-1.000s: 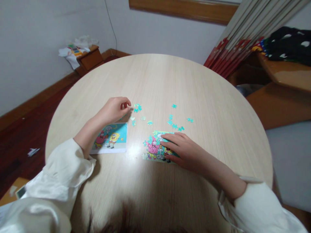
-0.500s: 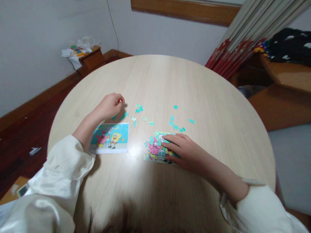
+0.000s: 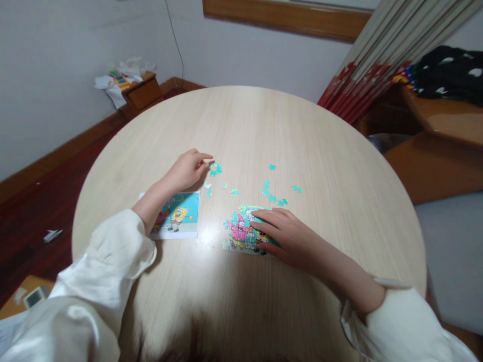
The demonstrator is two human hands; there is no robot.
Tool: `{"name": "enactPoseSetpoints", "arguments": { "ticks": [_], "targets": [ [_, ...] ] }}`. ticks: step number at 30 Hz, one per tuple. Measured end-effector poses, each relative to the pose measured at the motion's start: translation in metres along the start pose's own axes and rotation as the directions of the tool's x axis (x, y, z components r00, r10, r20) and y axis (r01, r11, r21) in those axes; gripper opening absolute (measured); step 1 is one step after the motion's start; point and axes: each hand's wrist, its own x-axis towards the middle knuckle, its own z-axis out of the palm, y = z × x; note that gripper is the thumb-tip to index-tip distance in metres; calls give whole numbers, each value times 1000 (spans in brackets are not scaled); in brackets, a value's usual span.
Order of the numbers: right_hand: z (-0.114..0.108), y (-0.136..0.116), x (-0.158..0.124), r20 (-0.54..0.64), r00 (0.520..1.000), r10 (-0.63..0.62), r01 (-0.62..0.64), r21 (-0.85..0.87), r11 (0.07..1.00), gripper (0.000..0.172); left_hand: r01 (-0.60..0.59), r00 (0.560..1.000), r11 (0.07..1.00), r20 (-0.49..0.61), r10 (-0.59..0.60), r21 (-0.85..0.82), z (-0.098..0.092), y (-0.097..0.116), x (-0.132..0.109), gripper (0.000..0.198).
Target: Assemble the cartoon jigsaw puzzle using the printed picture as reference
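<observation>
My left hand (image 3: 190, 168) hovers over the table by a small cluster of loose teal puzzle pieces (image 3: 215, 169), index finger stretched toward them and fingers apart. Nothing shows in it. Beneath my left forearm lies a printed cartoon picture (image 3: 184, 216), partly covered. My right hand (image 3: 281, 231) rests with spread fingers on the partly joined puzzle (image 3: 240, 232), hiding its right part. The puzzle shows a pink starfish figure at left. More loose pieces (image 3: 272, 198) lie just above the puzzle, and others (image 3: 234, 192) sit between the two hands.
The round wooden table (image 3: 241, 115) fills the middle. Single pieces lie farther out, one (image 3: 272, 167) toward the back and one (image 3: 297, 189) to the right. A small wooden stand (image 3: 143, 93) with papers is at back left, a curtain (image 3: 362, 65) at back right.
My left hand has moved right, toward the loose cluster, and its index finger is now extended. The thing pinched in it before no longer shows. My right hand stays on the puzzle.
</observation>
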Motion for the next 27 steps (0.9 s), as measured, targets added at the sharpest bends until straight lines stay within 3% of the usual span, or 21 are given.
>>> {"name": "enactPoseSetpoints", "arguments": {
  "ticks": [4, 14, 21, 27],
  "targets": [
    [-1, 0, 1, -8, 1000, -9, 9, -9, 1000, 29, 8, 999, 1000, 39, -8, -6, 9, 3, 1, 30],
    [2, 1, -1, -14, 1000, 7, -7, 8, 1000, 31, 1, 1000, 999, 21, 0, -36, 13, -3, 4, 28],
    [0, 1, 0, -6, 1000, 1, -1, 6, 1000, 31, 105, 994, 994, 5, -105, -19, 9, 7, 3, 19],
    [2, 1, 0, -10, 1000, -5, 4, -19, 1000, 29, 122, 992, 992, 34, -122, -14, 9, 11, 3, 22]
  ]
}}
